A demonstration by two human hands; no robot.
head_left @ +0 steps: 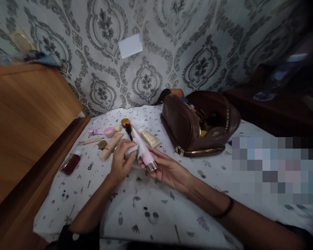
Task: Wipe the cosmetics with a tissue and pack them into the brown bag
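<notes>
Over the middle of the sheet, cap toward the body, the pink tube slants in the right hand, fingers curled round near its silver cap! And the left hand, closed on a pale wad, brings it up against the tube's side. It looks light, soft-walled, hardly fragile, perhaps slippery at that shiny end; the firm cap end looks the safest hold. Now the count, clocked from the tube: one cream tube at one; one open brown bag between two and three; one red bottle and one beige tube about nine; one pink jar at ten; one amber jar at eleven. One wad, one pink tube, two busy hands!
</notes>
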